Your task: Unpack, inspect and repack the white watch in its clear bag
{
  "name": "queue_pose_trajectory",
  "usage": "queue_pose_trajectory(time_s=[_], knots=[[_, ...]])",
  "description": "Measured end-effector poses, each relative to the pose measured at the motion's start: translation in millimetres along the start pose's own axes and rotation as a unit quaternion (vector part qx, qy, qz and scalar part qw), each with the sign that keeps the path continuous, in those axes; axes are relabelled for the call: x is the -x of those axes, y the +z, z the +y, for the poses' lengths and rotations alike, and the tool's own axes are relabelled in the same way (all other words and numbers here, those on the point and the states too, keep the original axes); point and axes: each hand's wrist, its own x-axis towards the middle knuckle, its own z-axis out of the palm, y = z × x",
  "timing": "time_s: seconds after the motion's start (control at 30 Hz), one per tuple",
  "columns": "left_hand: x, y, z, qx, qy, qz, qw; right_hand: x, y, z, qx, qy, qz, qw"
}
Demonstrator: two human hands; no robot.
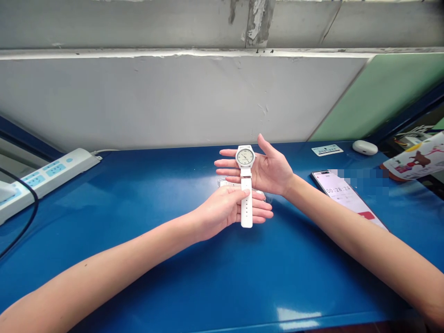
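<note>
The head camera looks down on a white watch (246, 185) held up over the blue table (138, 199), between both hands. The left hand (222, 210) pinches the lower strap, thumb on top and fingers under. The right hand (268, 169) is spread open, and the round face leans on its fingers. To hold it well, I think the pinch should be firm but gentle, with the open hand flat behind the face so it cannot tip. A phone (343, 194) lies near on the right. A power strip (45, 173) sits far left.
</note>
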Motion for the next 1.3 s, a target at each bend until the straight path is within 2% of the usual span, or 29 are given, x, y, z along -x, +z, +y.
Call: queue_pose_trajectory(time_s=[0.2,0.57,0.83,1.03,1.1,1.3], knots=[[1.4,4.3,2.6,-0.008,0.027,0.058,0.998,-0.7,3.5,0.4,-0.029,-0.006,0.018,0.999],[-0.1,5.4,1.7,0.005,0.034,0.076,0.997,-1.6,6.5,3.3,-0.007,-0.023,0.029,0.999],[-1.1,0.1,0.8,0.016,0.069,0.037,0.997,-3.8,3.6,0.1,-0.062,-0.009,0.112,0.992],[-1.3,-3.0,-2.1,0.025,0.071,0.038,0.996,-4.8,3.8,3.3,-0.001,-0.067,0.183,0.981],[-1.0,-3.7,-1.8,0.022,0.066,0.030,0.997,-5.0,3.7,4.9,0.015,-0.080,0.180,0.980],[-0.5,-8.0,-2.5,0.003,0.037,-0.042,0.998,-2.3,4.1,5.4,0.059,-0.054,0.096,0.992]])
